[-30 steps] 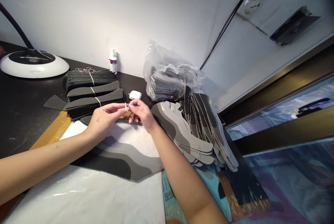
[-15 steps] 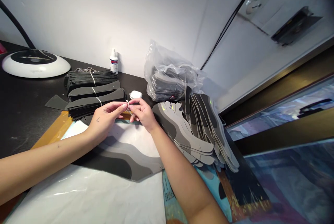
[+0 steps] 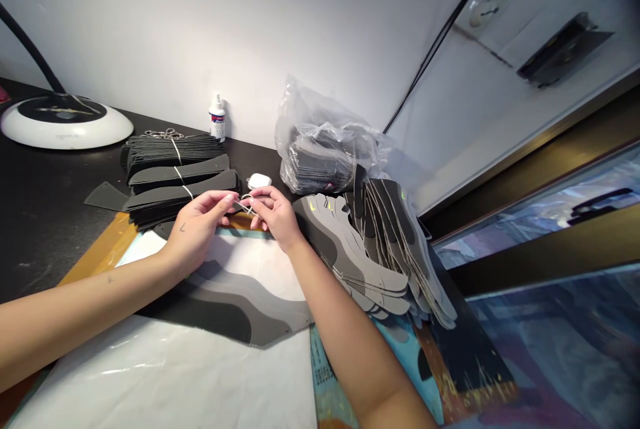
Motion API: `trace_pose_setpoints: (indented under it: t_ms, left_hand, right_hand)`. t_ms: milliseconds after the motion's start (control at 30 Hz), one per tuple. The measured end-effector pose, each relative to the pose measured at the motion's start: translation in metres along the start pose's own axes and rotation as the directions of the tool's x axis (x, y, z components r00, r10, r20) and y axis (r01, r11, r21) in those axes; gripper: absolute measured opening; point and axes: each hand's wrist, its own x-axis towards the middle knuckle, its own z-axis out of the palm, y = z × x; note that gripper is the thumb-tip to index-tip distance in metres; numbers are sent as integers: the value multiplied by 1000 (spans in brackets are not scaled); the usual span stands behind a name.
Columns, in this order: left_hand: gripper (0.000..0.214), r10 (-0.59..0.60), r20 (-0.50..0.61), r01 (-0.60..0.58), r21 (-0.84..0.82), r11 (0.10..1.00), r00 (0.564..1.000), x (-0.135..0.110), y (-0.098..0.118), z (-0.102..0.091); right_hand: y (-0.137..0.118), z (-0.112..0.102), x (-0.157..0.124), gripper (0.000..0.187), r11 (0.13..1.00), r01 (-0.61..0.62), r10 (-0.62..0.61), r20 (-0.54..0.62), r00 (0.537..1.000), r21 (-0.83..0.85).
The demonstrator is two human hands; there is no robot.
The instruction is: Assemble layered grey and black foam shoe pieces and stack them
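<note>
Near a bottle — label unreadable — left hand, right hand pinching white string

A white wall rises behind a black workbench top, brightly lit near its middle, with a round white lamp base at the far left. To the right, a black cable runs up the corner past a wall socket. Lower right, dark-framed glass panels show bluish reflections.
</note>
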Motion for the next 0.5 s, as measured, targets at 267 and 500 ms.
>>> trace_pose_setpoints:
  t_ms: [267, 500]
  left_hand:
    - [28, -21, -21, 18, -129, 991, 1000, -3, 8, 4]
    - [35, -79, 148, 61, 118, 991, 986, -3, 1, 5]
  right_hand:
    - [1, -2, 3, 31, 1000, -9, 10, -70, 998, 18]
    - [1, -2, 3, 35, 1000, -1, 2, -46, 999, 26]
